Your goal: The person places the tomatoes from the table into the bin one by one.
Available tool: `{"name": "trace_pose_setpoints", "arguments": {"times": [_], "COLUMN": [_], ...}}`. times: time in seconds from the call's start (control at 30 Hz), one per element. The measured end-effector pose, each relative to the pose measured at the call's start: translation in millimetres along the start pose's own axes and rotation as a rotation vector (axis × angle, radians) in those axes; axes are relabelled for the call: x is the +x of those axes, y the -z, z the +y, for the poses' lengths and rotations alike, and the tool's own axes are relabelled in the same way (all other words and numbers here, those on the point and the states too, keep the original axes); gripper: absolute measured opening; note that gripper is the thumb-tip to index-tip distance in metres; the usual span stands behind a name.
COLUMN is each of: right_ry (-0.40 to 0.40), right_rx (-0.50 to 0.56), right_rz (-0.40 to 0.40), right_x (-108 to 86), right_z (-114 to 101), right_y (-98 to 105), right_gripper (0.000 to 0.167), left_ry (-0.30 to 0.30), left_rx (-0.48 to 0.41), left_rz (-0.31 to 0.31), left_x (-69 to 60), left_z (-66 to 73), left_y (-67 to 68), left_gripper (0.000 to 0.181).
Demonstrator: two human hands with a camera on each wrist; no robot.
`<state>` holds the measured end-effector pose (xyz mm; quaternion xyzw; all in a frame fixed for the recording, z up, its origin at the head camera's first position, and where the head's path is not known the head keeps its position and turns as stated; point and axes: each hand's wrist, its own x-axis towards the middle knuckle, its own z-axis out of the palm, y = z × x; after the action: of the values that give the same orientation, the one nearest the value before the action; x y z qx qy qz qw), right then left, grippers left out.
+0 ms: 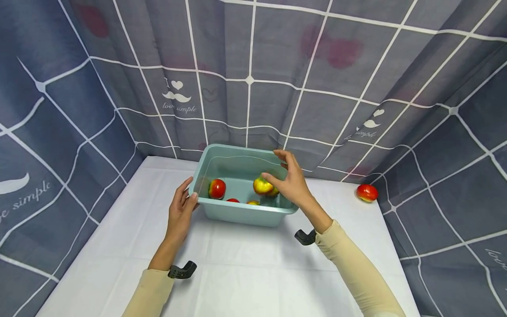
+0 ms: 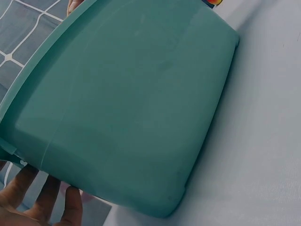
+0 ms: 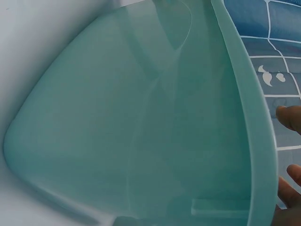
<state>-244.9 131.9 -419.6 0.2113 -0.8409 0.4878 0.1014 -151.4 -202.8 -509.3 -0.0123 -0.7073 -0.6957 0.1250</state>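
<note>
A pale teal plastic bin (image 1: 239, 215) stands on the white table with its long side facing me. My left hand (image 1: 180, 215) grips the bin's left end, thumb at the near corner of the rim. In the left wrist view its fingers (image 2: 47, 197) curl about that end. Inside the bin lie a red fruit with a green edge (image 1: 217, 189), a yellow fruit with red patches (image 1: 262, 186) and others partly hidden by the front wall. My right hand (image 1: 295, 182) reaches over the right end, fingers spread above the back rim. Its thumb overlaps the yellow fruit; contact is unclear.
Another red fruit with a yellow-green underside (image 1: 366, 193) lies on the table (image 1: 245, 277) near its right edge. Grey-blue curtains (image 1: 225, 101) with white grid lines hang close behind the bin and along both sides.
</note>
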Motion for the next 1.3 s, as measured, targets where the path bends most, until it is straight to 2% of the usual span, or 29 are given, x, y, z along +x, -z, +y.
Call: {"name": "trace_pose_setpoints", "arguments": {"times": [0.13,0.27,0.43,0.6,0.8,1.03,1.17,1.3], "right_ry": [-0.021,-0.031,-0.032,-0.08,-0.193,-0.37,-0.454,-0.581], "right_rx": [0.008,0.011,0.031,0.006,-0.002,-0.002,-0.084,-0.198], "right_rz": [0.012,0.058,0.125,0.198,0.324,0.5,0.589,0.667], "right_x": [-2.9,-6.4,-13.7,-25.7,-42.1,-49.7,-56.6,-69.7], "right_z": [2.8,10.7,28.0,53.1,93.5,137.1,163.5,190.4], "right_y": [4.4,11.4,25.1,44.8,72.4,109.2,128.5,144.1], "right_gripper": [0.071,0.069,0.068,0.065,0.062,0.063,0.064,0.069], "left_ry": [0.004,0.003,0.007,0.016,0.022,0.015,0.013,0.016], "left_rx": [0.006,0.009,0.016,0.015,0.008,0.011,0.016,0.02], "left_rz": [0.002,0.008,0.014,0.014,0.019,0.016,0.019,0.015], "left_x": [0.1,0.0,-0.1,0.3,0.4,2.6,2.7,0.5], "left_z": [-0.1,0.4,1.6,1.9,1.4,0.3,-0.6,-1.5], "left_y": [-0.4,-0.6,-1.1,-1.0,-1.8,-2.0,-1.5,-0.4], "left_gripper": [0.056,0.055,0.054,0.053,0.054,0.055,0.056,0.056]}}
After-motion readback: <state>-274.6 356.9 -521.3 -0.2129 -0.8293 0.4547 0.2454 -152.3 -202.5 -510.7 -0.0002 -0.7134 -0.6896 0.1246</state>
